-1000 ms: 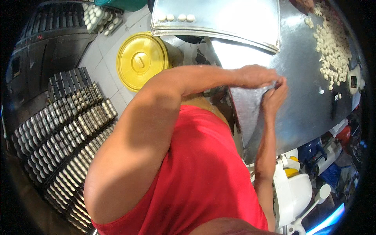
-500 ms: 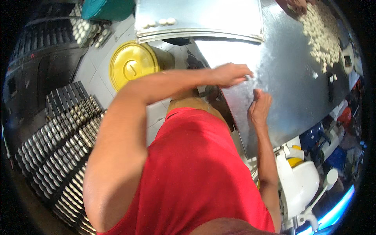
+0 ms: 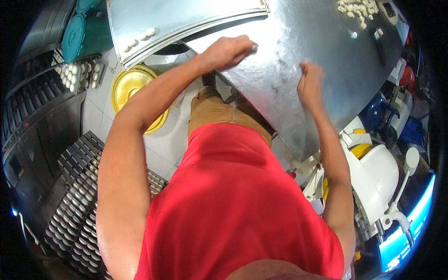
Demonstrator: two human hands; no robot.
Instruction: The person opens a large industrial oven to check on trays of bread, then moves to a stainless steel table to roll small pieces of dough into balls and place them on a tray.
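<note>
Broad grey metal tabletop point(image 3: 326, 49), toward one o'clock: lies beneath left hand point(image 3: 228, 52), twelve o'clock, curled, and right hand point(image 3: 311, 86), two o'clock, curled; cannot tell whether gripping anything with either.

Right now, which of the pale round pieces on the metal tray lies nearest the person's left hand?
The rightmost pale piece: the other three pieces sit farther left along the metal tray, away from the left hand.
</note>
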